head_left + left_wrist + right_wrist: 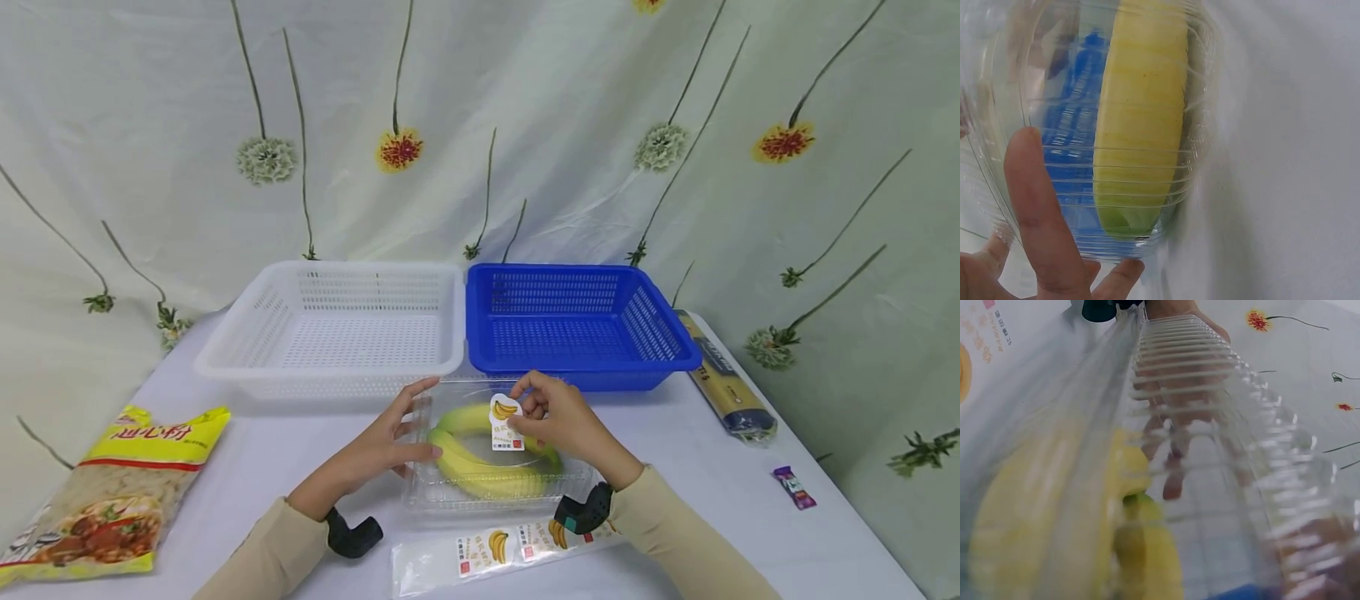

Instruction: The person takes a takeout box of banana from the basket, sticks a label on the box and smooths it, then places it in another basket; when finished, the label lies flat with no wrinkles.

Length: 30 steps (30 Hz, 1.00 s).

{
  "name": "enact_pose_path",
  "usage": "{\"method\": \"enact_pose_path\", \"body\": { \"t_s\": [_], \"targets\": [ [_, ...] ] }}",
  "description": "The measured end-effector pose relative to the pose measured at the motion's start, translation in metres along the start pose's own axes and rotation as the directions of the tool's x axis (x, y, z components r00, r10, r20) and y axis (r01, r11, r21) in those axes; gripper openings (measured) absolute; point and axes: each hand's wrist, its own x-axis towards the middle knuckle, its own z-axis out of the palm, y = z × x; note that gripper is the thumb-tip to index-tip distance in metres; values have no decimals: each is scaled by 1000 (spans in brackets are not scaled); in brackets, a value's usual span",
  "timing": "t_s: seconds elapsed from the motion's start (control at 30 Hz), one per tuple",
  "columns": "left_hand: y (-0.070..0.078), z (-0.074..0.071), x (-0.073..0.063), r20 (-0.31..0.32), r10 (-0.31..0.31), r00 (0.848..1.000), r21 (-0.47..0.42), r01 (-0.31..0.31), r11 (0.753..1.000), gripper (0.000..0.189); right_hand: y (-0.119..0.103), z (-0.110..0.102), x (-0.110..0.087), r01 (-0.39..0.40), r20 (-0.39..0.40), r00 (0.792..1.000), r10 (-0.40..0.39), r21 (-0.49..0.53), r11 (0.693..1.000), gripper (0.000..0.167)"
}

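Observation:
A clear plastic clamshell box holding bananas sits on the table before me. My left hand holds its left end, with the thumb over the lid and the other fingers spread along the side. In the left wrist view, one banana shows through the wall of the box. My right hand pinches a white label with a banana picture above the lid. Whether the label touches the lid I cannot tell. Nearer me lies a clear-and-white label strip with more banana labels, partly behind my right wrist.
Behind the box stand a white basket and a blue basket, side by side. A bag of pasta lies on the left. A long yellow-and-blue package and a small purple packet lie on the right.

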Motion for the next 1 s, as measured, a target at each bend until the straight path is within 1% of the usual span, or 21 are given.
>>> {"method": "enact_pose_path", "body": {
  "t_s": [0.1,0.43,0.63,0.73,0.87,0.93,1.0],
  "targets": [
    [0,0,0,-1,0,1000,2,0,1000,103,-2,2,-1,0,-11,1000,0,-24,1000,27],
    [-1,0,1,-9,-2,1000,7,2,1000,104,-5,8,-1,-4,-62,998,0,-54,999,27],
    [0,1,1,-5,-4,1000,8,4,1000,105,-6,10,-2,-8,-100,995,-1,-98,995,34],
    [0,1,1,-5,-6,1000,8,6,1000,105,-7,10,-3,-17,-118,993,-2,-154,988,29],
    [0,1,1,-4,-8,1000,7,8,1000,104,-8,11,-2,-19,-125,992,-14,-259,966,12],
    [0,1,0,-5,-9,1000,8,9,1000,104,-8,11,-2,-19,-121,993,-16,-285,958,12],
    [0,2,0,-7,-8,1000,10,8,1000,104,-8,11,-3,-18,-109,994,-15,-294,956,19]
  ]
}}
